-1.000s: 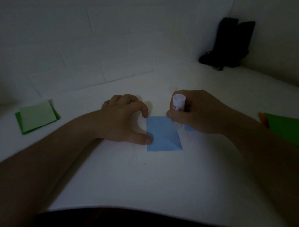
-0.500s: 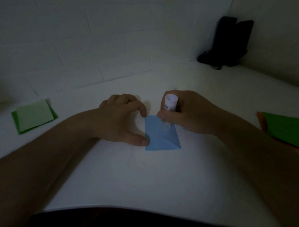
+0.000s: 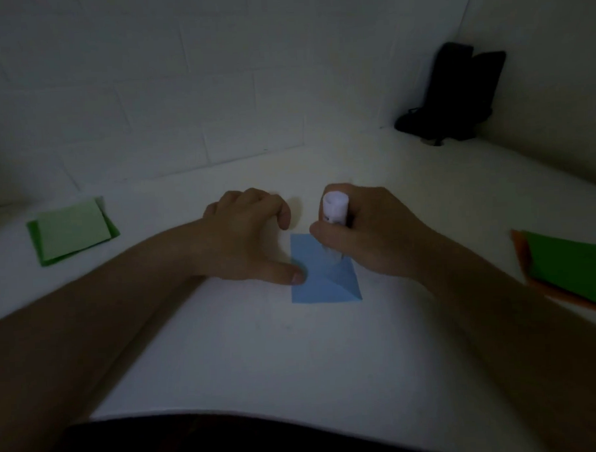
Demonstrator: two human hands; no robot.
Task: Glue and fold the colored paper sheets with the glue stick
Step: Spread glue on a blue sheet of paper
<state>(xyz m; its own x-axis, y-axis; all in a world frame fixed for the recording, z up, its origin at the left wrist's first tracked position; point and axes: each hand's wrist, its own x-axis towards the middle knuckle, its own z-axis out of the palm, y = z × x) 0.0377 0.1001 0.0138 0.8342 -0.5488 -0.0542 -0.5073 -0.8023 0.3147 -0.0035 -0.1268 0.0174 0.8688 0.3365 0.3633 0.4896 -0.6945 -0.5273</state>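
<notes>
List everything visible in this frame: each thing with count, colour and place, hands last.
blue paper: one, blue, folded, centre of table
glue stick: one, white, upright over blue paper
green sheets: two, light over darker green, far left
green sheet: one, green, right edge, on orange
orange sheet: one, orange, under right green sheet
dark object: one, black, far right corner
table: one, white
left hand: thumb on blue paper's left edge
right hand: grips glue stick

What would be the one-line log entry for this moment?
step: gluing | right hand: holds glue stick on blue paper | left hand: thumb pins paper edge
</notes>
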